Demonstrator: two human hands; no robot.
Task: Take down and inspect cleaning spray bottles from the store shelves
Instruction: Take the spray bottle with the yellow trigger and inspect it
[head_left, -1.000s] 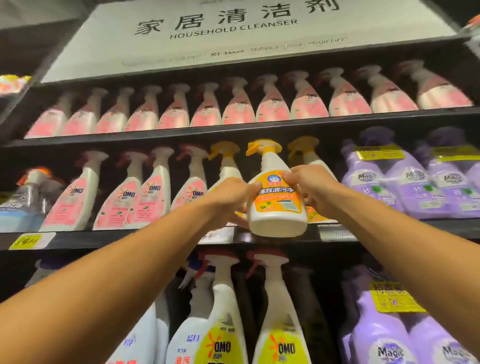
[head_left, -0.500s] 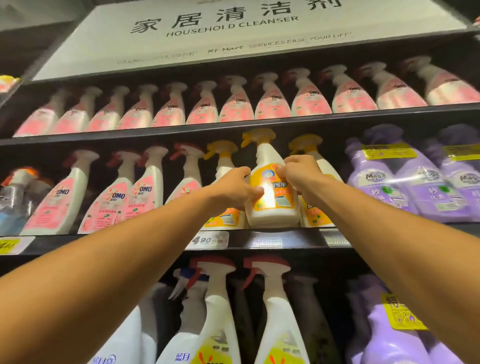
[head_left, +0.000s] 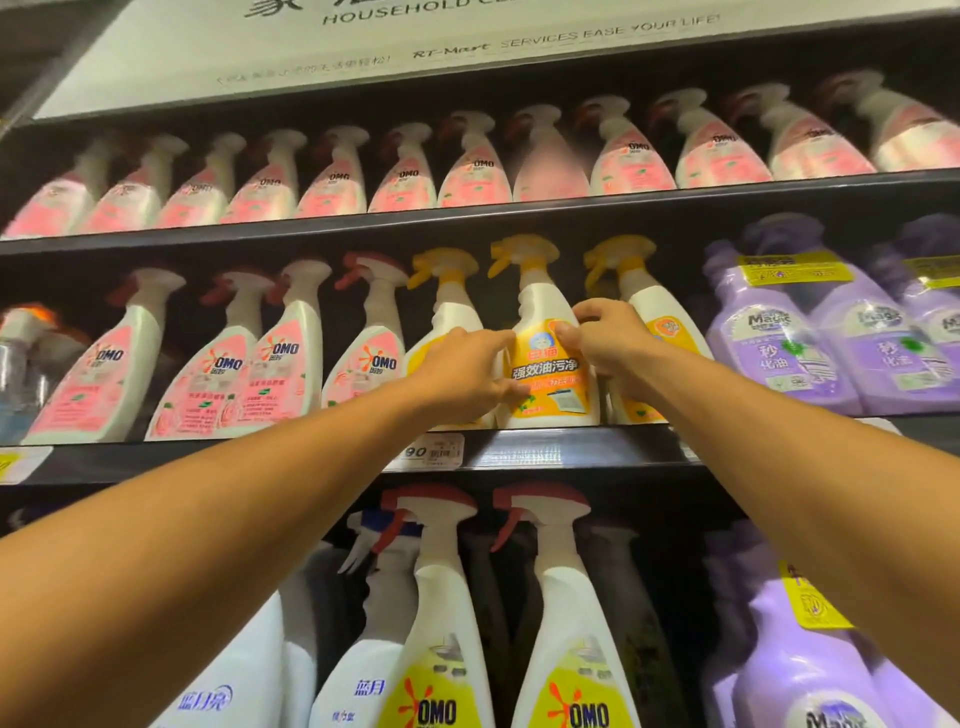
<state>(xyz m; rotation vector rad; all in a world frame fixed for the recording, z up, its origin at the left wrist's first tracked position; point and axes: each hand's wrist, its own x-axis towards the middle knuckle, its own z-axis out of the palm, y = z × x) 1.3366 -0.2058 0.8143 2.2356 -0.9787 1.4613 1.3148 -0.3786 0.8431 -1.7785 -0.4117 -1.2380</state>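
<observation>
A white overhead sign (head_left: 156, 52) reading "HOUSEHOLD" and "SERVICES EASE YOUR LIFE" caps a dark store shelving unit stocked with cleaning sprays. Along the top shelf (head_left: 467, 221) runs a row of pink-labelled OMO bottles (head_left: 472, 174), blurred toward both ends. The middle shelf (head_left: 571, 449) carries more pink OMO sprays (head_left: 283, 369) at left, three yellow-capped bottles at centre, and purple Magic bottles (head_left: 774, 343) with yellow tags at right. Below, near the camera, stand red-triggered OMO bottles with yellow labels (head_left: 441, 623), a white bottle with blue lettering (head_left: 228, 675) at left and another purple bottle (head_left: 795, 649) at right.

Two bare forearms reach up from the near corners to the middle yellow-capped spray bottle (head_left: 548, 364), which stands upright on the middle shelf, its base at the shelf's front edge, between its two matching neighbours. The left hand (head_left: 462, 374) lies against the bottle's left side, fingers spread, index finger extended across the top of the orange label and thumb touching lower down. The right hand (head_left: 608, 348) grips the bottle's right shoulder, fingers curled over it and thumb pressed to the label's upper right. A white price tag (head_left: 434, 452) ending in "90" hangs on the shelf edge just beneath the left wrist.
</observation>
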